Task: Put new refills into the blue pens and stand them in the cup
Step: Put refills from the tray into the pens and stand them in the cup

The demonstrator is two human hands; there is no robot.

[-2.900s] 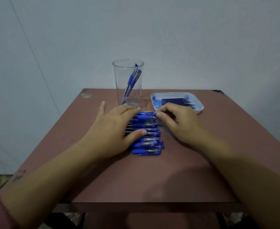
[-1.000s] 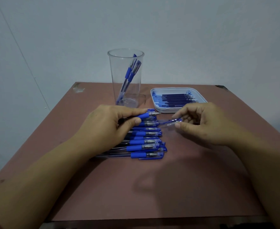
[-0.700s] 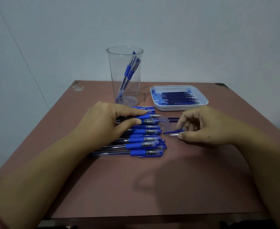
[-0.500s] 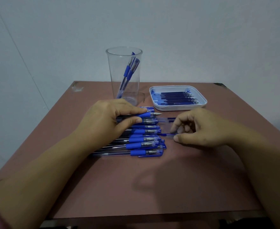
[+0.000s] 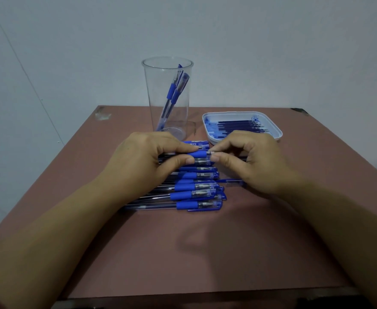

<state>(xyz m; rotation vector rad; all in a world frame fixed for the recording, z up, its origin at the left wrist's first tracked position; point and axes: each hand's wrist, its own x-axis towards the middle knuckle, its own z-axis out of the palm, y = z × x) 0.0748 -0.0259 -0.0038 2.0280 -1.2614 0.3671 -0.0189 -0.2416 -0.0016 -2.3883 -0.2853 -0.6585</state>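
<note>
My left hand (image 5: 145, 161) grips a blue pen (image 5: 199, 154) by its blue grip, held level over the row of pens. My right hand (image 5: 249, 161) pinches that pen's metal tip between thumb and forefinger. Several more blue pens (image 5: 194, 192) lie side by side on the table under and in front of my hands. A loose pen cap (image 5: 233, 181) lies on the table under my right hand. The clear cup (image 5: 167, 97) stands behind my left hand with two pens leaning inside. A white tray (image 5: 274, 130) holds several dark blue refills (image 5: 238, 126).
The reddish-brown table (image 5: 205, 253) has bare surface in front of the pens and to both sides. Its near edge runs along the bottom of the view. A grey wall stands just behind the table's far edge.
My right hand put the pen cap down on the table, then moved up and left to pinch the tip of the pen in my left hand.
</note>
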